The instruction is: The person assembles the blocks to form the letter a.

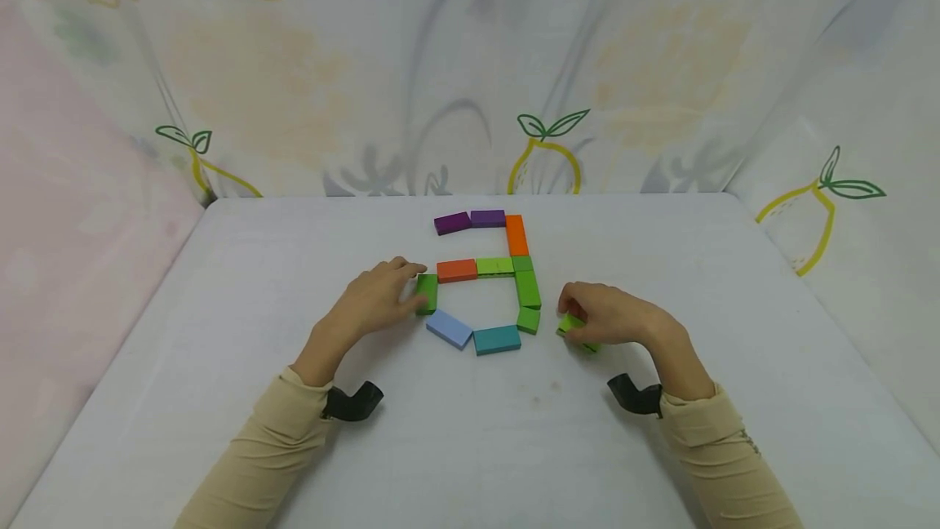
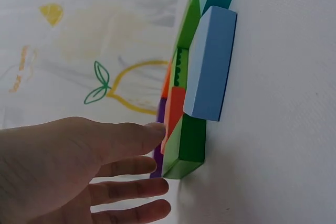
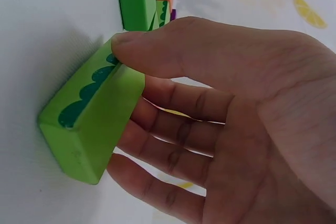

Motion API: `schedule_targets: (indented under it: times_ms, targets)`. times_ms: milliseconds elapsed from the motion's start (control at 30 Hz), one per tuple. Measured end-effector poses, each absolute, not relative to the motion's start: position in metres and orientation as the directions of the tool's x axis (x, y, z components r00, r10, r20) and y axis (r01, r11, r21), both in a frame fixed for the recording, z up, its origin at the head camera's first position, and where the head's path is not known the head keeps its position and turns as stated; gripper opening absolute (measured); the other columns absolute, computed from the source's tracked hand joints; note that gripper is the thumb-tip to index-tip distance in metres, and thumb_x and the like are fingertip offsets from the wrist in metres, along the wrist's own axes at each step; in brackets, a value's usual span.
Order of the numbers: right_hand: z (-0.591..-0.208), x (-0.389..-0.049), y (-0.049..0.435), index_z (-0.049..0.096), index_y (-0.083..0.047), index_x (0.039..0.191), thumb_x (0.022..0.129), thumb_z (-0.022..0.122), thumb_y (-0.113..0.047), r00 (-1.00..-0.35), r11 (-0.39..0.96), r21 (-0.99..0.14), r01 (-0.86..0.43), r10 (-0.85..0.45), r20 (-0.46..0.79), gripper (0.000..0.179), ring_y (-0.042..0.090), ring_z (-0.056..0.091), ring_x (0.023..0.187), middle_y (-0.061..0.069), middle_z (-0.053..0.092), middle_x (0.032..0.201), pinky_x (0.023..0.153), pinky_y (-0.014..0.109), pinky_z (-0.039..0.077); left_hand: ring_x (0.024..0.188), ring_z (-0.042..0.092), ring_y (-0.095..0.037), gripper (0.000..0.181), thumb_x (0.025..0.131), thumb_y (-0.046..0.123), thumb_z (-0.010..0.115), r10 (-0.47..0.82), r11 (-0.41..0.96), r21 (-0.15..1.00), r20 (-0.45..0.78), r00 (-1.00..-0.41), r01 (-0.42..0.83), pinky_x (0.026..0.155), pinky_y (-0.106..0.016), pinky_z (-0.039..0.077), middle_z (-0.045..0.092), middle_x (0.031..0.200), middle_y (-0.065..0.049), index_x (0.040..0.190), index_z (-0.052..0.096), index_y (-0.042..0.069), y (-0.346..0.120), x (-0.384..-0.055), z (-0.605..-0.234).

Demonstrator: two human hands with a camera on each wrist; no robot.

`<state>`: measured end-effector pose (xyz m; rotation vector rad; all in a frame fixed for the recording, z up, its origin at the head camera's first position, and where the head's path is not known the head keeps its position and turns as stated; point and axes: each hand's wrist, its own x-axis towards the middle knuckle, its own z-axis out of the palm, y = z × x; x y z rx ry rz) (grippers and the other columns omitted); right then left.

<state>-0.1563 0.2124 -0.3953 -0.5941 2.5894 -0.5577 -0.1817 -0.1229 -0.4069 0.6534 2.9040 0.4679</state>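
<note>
My right hand [image 1: 605, 313] pinches a light green block [image 3: 86, 111] with a dark green scalloped edge, thumb on one side and fingers on the other. That block lies tilted on the table, right of a ring of coloured blocks. At the ring's left side, my left hand [image 1: 376, 300] has its fingers extended beside a green block [image 2: 185, 148]; whether they touch it I cannot tell. Nearest that block are a red-orange block [image 1: 457, 271] and a light blue block [image 1: 450, 329]. A teal block [image 1: 497, 340] and a small green block [image 1: 528, 320] form the near right part.
Two purple blocks, one of them the left block [image 1: 452, 223], and an orange block [image 1: 517, 235] curve along the far side. A green block [image 1: 527, 289] stands below the orange one. Behind the white table [image 1: 470, 447] hangs a lemon-print cloth [image 1: 470, 64].
</note>
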Motion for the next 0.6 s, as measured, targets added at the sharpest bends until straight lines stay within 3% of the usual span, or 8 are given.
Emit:
schedule_targets:
  times_ms: [267, 600]
  targets:
    - [-0.3977, -0.1557, 0.2102, 0.059, -0.008, 0.103, 0.082, 0.069, -0.013, -0.808, 0.789, -0.508, -0.347, -0.526, -0.265, 0.024, 0.016, 0.051, 0.085, 0.002, 0.057, 0.091, 0.077, 0.029, 0.046, 0.093, 0.059, -0.023, 0.05, 0.083, 0.027, 0.071, 0.461, 0.856, 0.295, -0.064, -0.885, 0.425, 0.079, -0.045, 0.048, 0.064, 0.102, -0.006, 0.127, 0.057, 0.007, -0.1234, -0.1811, -0.4073]
    - [-0.3976, -0.1564, 0.2068, 0.058, -0.008, 0.102, 0.082, 0.069, -0.012, -0.808, 0.78, -0.486, -0.395, -0.546, -0.22, 0.023, 0.016, 0.05, 0.082, 0.002, 0.056, 0.088, 0.075, 0.029, 0.044, 0.092, 0.06, -0.024, 0.051, 0.082, 0.028, 0.073, 0.471, 0.852, 0.276, -0.034, -0.882, 0.444, 0.075, -0.044, 0.048, 0.065, 0.102, -0.006, 0.126, 0.058, 0.007, -0.1235, -0.1815, -0.4084]
